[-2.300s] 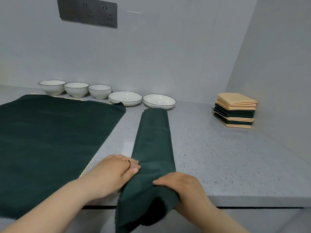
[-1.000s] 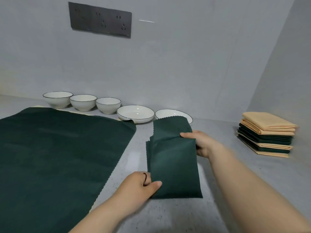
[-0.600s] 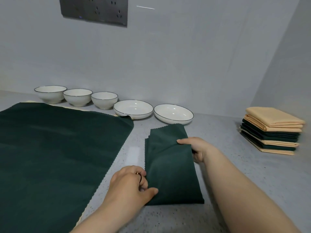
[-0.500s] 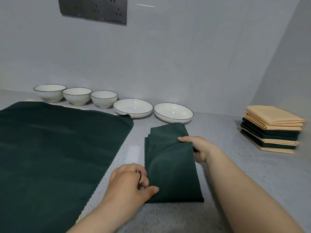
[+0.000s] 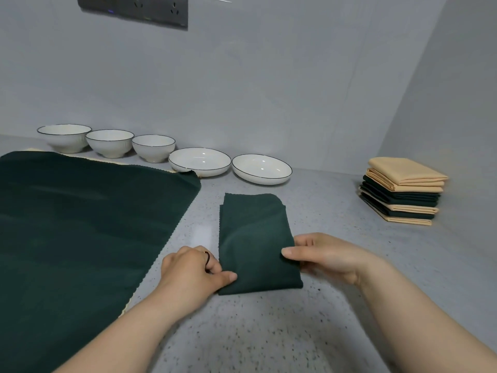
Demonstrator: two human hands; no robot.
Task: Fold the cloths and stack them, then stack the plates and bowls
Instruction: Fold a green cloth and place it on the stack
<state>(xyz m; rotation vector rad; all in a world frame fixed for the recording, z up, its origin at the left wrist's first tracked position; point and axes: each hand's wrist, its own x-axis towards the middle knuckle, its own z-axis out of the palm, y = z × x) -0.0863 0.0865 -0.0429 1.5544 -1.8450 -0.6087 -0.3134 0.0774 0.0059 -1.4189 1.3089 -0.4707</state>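
Left hand (image 5: 193, 270) pinches the near-left edge of the folded dark green cloth (image 5: 255, 238), as before. Right hand (image 5: 325, 258) has slid from the far end to the near-right edge and grips it, thumb on top. Fold looks done, lift to the stack is probably next. Cloth lies mid-worktop. Speckled grey worktop (image 5: 269, 332), plain grey walls. Big spread dark green cloth (image 5: 80, 224) left, tan-and-green stack of folded cloths (image 5: 403, 192) right, two white plates (image 5: 200, 161) and three white bowls (image 5: 110, 142) unstacked at back.
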